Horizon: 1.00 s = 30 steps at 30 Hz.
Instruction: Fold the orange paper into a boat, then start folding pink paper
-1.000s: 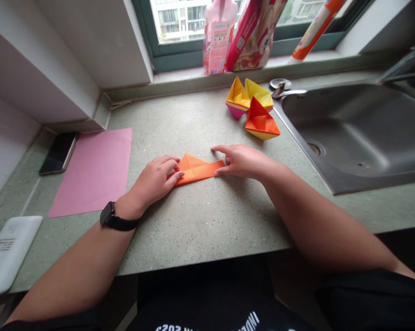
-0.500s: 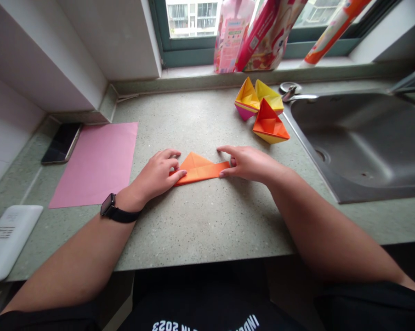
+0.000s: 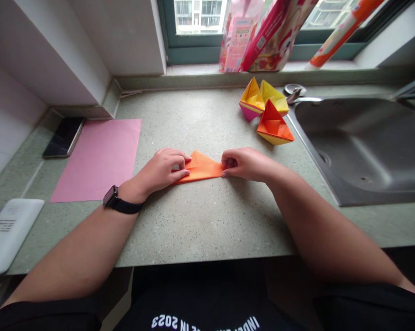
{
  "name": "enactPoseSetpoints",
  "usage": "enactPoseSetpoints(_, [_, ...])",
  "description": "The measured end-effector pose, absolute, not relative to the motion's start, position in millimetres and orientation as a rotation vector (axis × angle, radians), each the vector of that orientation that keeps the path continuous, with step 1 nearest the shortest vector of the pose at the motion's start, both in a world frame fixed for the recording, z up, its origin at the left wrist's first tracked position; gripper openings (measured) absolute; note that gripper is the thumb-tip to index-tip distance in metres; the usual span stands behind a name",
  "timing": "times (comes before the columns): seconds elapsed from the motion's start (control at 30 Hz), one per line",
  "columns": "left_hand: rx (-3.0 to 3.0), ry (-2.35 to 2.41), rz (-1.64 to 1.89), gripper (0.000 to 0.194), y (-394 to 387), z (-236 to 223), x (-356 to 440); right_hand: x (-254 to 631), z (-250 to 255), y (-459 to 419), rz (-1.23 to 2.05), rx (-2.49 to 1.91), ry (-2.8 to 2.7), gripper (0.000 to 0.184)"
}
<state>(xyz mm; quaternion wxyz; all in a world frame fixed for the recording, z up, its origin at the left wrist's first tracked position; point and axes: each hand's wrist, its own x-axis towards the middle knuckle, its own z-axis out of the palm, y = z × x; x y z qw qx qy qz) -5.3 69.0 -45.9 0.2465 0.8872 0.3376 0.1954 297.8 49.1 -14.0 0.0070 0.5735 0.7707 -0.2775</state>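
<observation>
Fingers of my right hand (image 3: 250, 162) pinch the right end of the folded orange paper (image 3: 205, 168).
It lies on the worktop (image 3: 193, 220) between both hands, long axis left to right, peak pointing away from me; my left hand (image 3: 161, 168) touches its left end, pinching or only pressing, I can't tell. Both forearms angle inward.

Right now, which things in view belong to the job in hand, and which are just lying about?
Part of the job:
orange paper, with fingers of both hands on it
likely the pink sheet and three folded shapes, being paper too

Just lying about, it seems:
phone
white slab
pink pack
red bag
orange tube
</observation>
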Motion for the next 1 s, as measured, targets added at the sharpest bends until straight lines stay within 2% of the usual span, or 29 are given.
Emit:
enactPoseSetpoints(0.43, [2.306, 0.913, 0.563, 0.022, 75.1, -46.4, -7.7, 286.2, -19.6, 46.6, -0.742, 1.799, 2.408, 0.031])
enactPoseSetpoints(0.7, [2.315, 0.876, 0.565, 0.023, 78.4, -46.3, -9.4, 265.5, -18.8, 39.4, -0.456, 1.88, 2.309, 0.052])
enactPoseSetpoints(0.8, [2.313, 0.869, 0.573, 0.024, 79.3, -47.8, -9.4, 258.8, -14.2, 41.0, -0.422, 1.815, 2.329, 0.043])
enactPoseSetpoints(0.93, [2.318, 0.865, 0.576, 0.022, 80.4, -48.8, -9.3, 250.3, -9.6, 49.0, -0.496, 1.618, 2.485, 0.014])
enactPoseSetpoints(1.0, [2.315, 0.861, 0.572, 0.021, 80.9, -48.6, -9.7, 246.7, -9.6, 52.8, -0.601, 1.589, 2.472, 0.014])
